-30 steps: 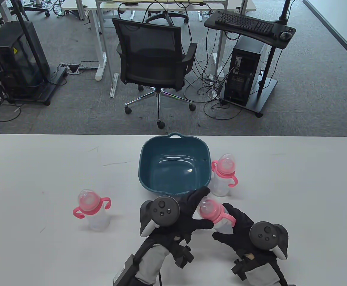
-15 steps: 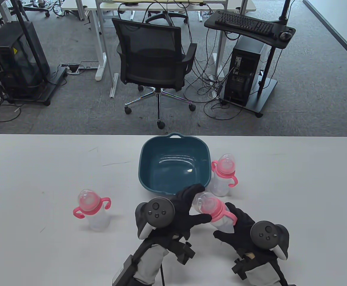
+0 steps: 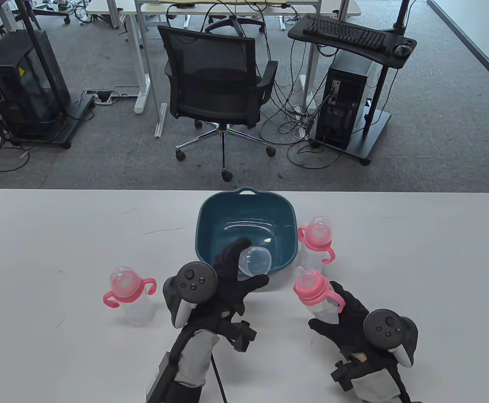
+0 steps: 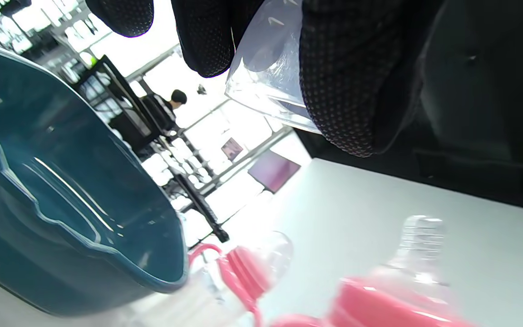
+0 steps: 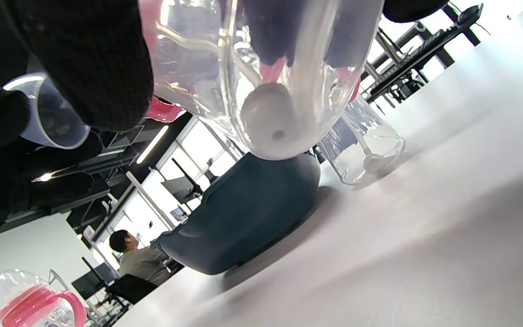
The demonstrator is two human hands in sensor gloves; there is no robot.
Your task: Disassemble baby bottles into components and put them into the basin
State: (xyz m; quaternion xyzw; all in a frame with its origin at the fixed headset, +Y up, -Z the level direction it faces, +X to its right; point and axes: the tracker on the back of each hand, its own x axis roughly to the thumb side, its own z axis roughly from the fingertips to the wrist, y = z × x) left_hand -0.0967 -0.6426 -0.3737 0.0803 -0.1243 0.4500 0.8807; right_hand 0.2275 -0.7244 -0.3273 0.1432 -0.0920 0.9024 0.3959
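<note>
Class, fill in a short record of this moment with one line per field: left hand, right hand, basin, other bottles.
left hand: left hand pinches the clear cap above the basin's near edge
right hand: right hand grips the uncapped bottle, tilted, pink collar and teat on
basin: teal basin, nothing lying inside
other bottles: capped bottle upright by the basin's right side; left bottle upright, apart, capped

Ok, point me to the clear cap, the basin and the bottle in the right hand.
clear cap (image 3: pixel 256 260), table view, dome's inside
basin (image 3: pixel 246 195), table view, far rim
bottle in the right hand (image 3: pixel 310 286), table view, pink collar
</note>
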